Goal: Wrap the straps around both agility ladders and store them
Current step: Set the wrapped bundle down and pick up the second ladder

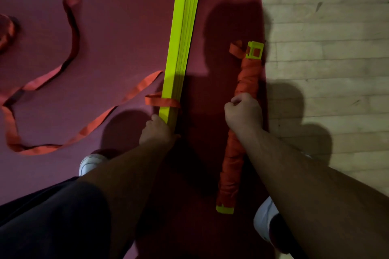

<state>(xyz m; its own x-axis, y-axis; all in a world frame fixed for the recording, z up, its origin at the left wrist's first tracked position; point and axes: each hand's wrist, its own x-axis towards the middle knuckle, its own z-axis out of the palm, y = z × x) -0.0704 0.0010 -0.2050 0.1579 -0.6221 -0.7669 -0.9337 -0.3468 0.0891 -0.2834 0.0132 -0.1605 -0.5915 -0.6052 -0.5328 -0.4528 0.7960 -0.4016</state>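
- Far to the left of the yellow ladder stack, a long loose strap of red colour lies in wide curves on the dark red mat. It runs from the top of the view down to the lower left and then comes back toward the stack.
- At the left edge of the view, well apart from the stack, I see one more red loop of strap, cut by the frame.
- Below and left of the stack are a dark trouser leg and a white left shoe; the shoe stands on the mat.
- My view shows the left hand at the near end of the stack. Its fingers are curled round this end and grip it.
- The stack itself is flat yellow rungs pressed together. It lies on the mat with its far end pointing away from the person. One turn of the strap goes across it just above the left hand, and a square slot shows red at its far end.
- To the right of the stack, near but not touching, lies the wrapped ladder. It is covered with red strap along almost its whole length, only the yellow ends show, and a short strap tail sticks out at its far end.
- The right hand is closed as a fist round the middle of this wrapped ladder and holds it.
- Further right of the stack, a white right shoe stands at the mat's edge, and then comes the pale wooden floor.
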